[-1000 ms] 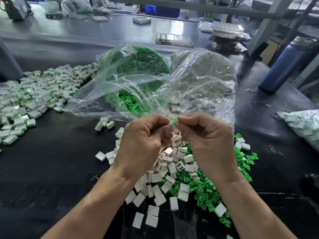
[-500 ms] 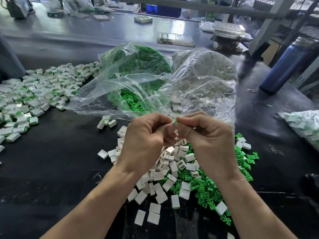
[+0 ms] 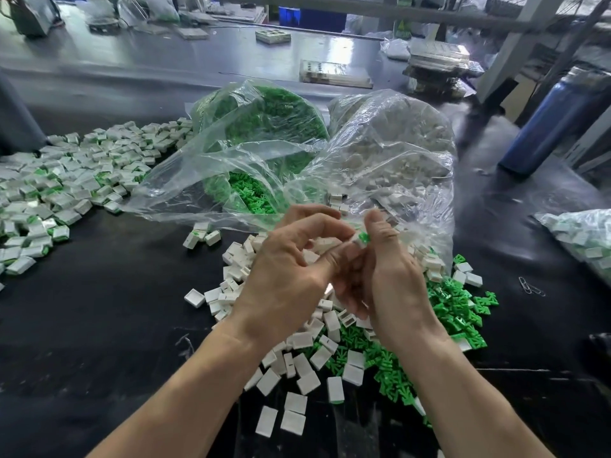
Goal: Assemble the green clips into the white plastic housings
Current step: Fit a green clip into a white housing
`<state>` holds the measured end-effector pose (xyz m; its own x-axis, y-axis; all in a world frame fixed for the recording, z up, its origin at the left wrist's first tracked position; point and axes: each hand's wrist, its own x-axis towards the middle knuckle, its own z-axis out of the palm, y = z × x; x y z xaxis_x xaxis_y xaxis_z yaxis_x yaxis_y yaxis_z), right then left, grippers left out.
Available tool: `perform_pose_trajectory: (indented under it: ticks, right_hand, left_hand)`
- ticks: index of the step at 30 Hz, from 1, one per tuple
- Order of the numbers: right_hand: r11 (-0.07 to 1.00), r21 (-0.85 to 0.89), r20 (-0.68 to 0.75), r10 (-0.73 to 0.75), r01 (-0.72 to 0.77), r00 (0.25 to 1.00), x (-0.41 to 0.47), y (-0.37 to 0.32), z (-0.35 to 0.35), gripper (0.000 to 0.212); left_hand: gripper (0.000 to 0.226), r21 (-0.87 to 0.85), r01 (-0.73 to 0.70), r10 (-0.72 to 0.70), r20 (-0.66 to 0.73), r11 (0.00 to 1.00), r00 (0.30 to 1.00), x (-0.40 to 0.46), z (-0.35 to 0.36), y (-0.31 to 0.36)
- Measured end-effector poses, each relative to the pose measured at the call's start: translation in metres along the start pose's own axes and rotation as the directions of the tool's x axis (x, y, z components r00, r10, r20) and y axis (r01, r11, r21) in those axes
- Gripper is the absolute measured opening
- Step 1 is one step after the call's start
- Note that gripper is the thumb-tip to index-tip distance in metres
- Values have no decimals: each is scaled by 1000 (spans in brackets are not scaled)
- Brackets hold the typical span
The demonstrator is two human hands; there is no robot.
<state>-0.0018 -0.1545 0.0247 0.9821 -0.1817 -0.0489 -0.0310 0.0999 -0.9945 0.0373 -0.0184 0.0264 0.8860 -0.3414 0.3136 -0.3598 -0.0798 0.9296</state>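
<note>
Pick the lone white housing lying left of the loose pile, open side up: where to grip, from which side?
Judging by its pose, take the white housing from above, pinching its two opposite outer walls. It lies flat with the cavity up, apart from the pile, with bare black table to its left, so fingers fit on both sides.

Both forearms reached forward and met at the middle. The left hand [image 3: 284,269] showed its back, fingers curled with the index arched toward the right. The right hand [image 3: 390,279] stood thumb-up, its fingers curled inward, touching the left.
</note>
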Motion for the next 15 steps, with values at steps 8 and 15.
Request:
perform_pose_trajectory:
  ticks: [8, 15]
  right_hand:
    - [994, 111, -143, -3, 19, 990, 0, -3, 8, 69]
    - [992, -27, -185, -125, 122, 975, 1, 3, 8, 57]
  left_hand:
    - [4, 58, -8, 8, 0, 998, 1000, -3, 15, 3]
    - [7, 26, -3, 3, -16, 1000, 1000, -5, 22, 6]
